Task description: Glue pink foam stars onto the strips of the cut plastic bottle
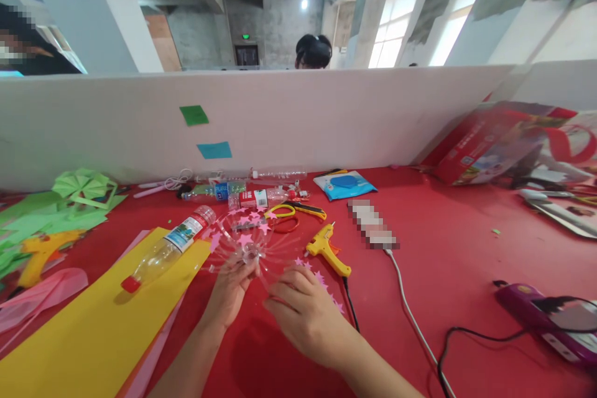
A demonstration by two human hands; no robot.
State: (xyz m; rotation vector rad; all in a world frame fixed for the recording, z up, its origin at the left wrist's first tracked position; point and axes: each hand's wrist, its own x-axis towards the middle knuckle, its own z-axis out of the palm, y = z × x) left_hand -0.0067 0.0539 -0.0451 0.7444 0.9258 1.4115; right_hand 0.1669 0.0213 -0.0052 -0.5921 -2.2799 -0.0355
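My left hand (237,283) is closed around the neck of a cut clear plastic bottle (250,253). Thin transparent strips fan out from that neck, and pink paper stars (245,240) sit on several of them. Close by on the right, my right hand (301,308) has its fingers curled together beside the strips. Whatever is between those fingertips is hidden or too small to name. More pink stars (319,277) lie on the red table just past my right hand. A yellow hot glue gun (329,250) rests beyond them, its black cord running toward me.
A clear bottle with a red cap (163,255) lies on yellow paper (84,323). Scissors (281,211), a utility knife (310,210), more bottles and a blue wipes pack (345,184) are behind. At right are a purple power strip (543,317) and a red bag (489,143). A white partition (303,118) borders the table.
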